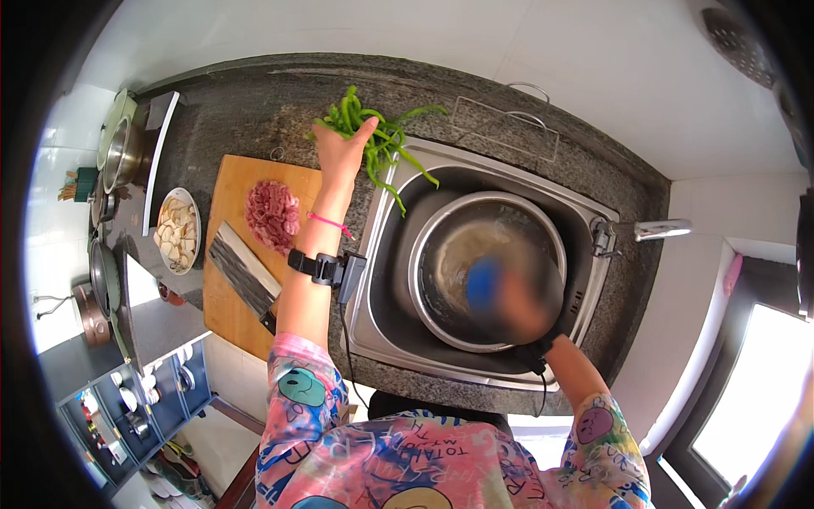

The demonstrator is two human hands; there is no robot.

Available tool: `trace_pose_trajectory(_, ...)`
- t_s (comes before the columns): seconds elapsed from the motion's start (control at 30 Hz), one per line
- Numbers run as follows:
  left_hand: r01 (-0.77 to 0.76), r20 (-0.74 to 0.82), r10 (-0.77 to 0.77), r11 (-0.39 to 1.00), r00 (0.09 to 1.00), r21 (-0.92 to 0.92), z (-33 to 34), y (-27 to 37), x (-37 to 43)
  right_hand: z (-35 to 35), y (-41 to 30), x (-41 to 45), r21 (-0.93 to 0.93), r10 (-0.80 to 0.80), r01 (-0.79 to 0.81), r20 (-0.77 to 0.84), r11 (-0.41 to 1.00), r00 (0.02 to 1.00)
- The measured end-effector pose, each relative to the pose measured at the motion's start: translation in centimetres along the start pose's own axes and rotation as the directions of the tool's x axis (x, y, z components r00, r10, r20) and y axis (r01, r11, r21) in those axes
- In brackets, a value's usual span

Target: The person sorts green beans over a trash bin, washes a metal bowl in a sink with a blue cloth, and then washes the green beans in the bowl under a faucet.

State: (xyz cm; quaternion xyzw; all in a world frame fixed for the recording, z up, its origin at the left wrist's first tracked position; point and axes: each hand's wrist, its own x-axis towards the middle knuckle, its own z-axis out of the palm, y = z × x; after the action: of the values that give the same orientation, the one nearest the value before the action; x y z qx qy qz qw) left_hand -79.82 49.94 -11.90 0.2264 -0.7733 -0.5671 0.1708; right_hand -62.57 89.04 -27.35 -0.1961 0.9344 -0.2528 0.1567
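Note:
My left hand (pixel 343 146) grips a bunch of long green peppers (pixel 381 137) above the counter at the sink's left corner; a few hang over the sink rim. My right hand (pixel 524 305) is over the large steel basin (pixel 455 254) in the sink (pixel 394 254). It is blurred, with a blue thing (pixel 484 284) at its fingers; whether it holds that cannot be told. Left of the sink, raw sliced meat (pixel 272 215) and a cleaver (pixel 241 267) lie on a wooden cutting board (pixel 235 324).
A bowl of pale slices (pixel 176 232) stands left of the board. The faucet (pixel 661 229) is at the sink's right end, and a wire rack (pixel 502 130) stands behind the sink. Pots and a green-handled pan (pixel 105 273) are at the far left.

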Motion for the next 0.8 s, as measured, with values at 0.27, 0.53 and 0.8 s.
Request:
trace_pose_trajectory(0.27, -0.514, 0.001, 0.594, 0.695, 0.804, 0.503, 0.9, 6.2, -10.2, -11.9, -10.5, 6.3, -0.151, -0.324, 0.337, 0.107, 0.929, 0.94)
trace_pose_trajectory(0.53, -0.591, 0.563, 0.197, 0.39, 0.802, 0.706, 5.7, -1.0, -21.3, -11.5, -7.2, 16.8, -0.486, -0.807, 0.761, 0.17, 0.43, 0.565)
trace_pose_trajectory(0.8, -0.457, 0.537, -0.282, 0.303, 0.795, 0.836, 5.0, -3.5, -22.3, -14.4, 0.3, 7.7, -0.75, -0.389, 0.339, 0.118, 0.568, 0.914)
